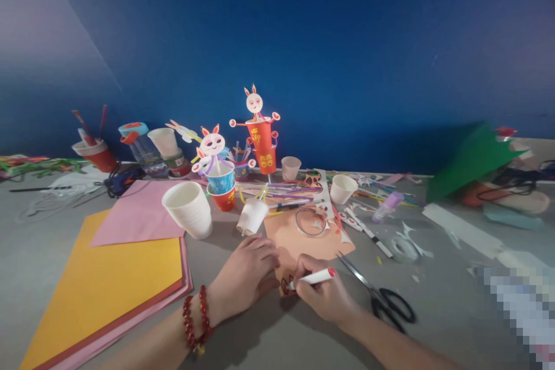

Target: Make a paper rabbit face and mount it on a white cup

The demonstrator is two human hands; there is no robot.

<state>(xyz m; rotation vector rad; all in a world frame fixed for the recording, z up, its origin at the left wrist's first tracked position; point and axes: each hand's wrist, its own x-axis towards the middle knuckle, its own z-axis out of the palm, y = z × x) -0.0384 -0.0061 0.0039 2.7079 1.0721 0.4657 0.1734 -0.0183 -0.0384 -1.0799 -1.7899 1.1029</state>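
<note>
A white marker with a red end (319, 277) is pinched in the fingers of my right hand (327, 295). Its tip touches the near corner of a pale orange paper sheet (299, 237), where dark outlines with some red are drawn. My left hand (247, 272), with a red bead bracelet on the wrist, lies with lowered fingers along the sheet's left edge and grips nothing. A pair of black-handled scissors (373, 289) lies just right of my right hand. Beyond my left hand a white paper cup (252, 215) is tipped over, with bent stems poking from it.
At the back stand rabbit-faced figures on red cups (262, 144) and a blue cup (220, 176). Stacked white cups (187, 208) stand near coloured paper sheets (117, 272) on the left. A roll of tape (403, 248), a purple glue stick (388, 207) and paper scraps lie right.
</note>
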